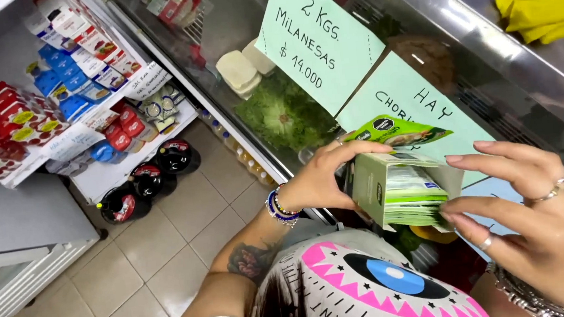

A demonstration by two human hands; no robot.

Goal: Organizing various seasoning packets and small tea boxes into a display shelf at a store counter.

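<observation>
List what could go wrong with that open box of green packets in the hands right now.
1. The open carton lies on its side with its flap up, and the thin green packets show at its open end; a tilt could let them slide out onto the tiled floor.
2. The left hand grips only the top edge, and the right hand touches with fingertips, so the hold looks light and the carton may slip.

Green packet box (399,193) (green signs (318,38) behind)

Bright even indoor light, glass glare, edges warped, soft focus
</observation>
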